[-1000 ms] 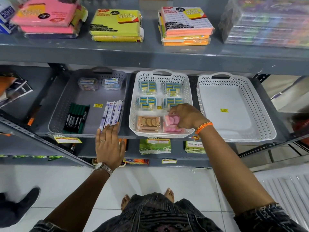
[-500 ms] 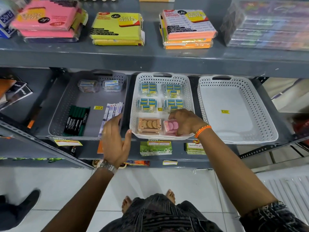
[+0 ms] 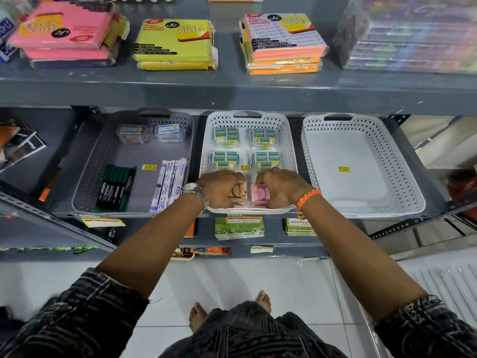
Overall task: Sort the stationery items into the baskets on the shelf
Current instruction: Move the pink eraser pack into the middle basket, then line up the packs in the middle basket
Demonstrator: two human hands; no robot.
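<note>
Three baskets stand side by side on the middle shelf. The grey basket (image 3: 103,161) on the left holds green markers (image 3: 116,187), white pen packs (image 3: 170,187) and two small clear boxes (image 3: 151,133). The middle white basket (image 3: 289,140) holds several blue-and-yellow eraser packs (image 3: 245,148). At its front edge, my left hand (image 3: 219,188) is closed on a clear box of brown erasers (image 3: 238,193) and my right hand (image 3: 280,187) is closed on a clear box of pink erasers (image 3: 260,193). The right white basket (image 3: 402,171) holds only a yellow price sticker.
The top shelf (image 3: 232,86) carries pink, yellow and orange sticky-note packs and wrapped packets on the right. Below the baskets lie green pads (image 3: 240,226) and other small packs. White floor tiles and my bare feet (image 3: 229,308) are below.
My left hand moved right from the white pen packs in the grey basket to the brown eraser box in the middle basket. My right hand stayed on the pink eraser box.
</note>
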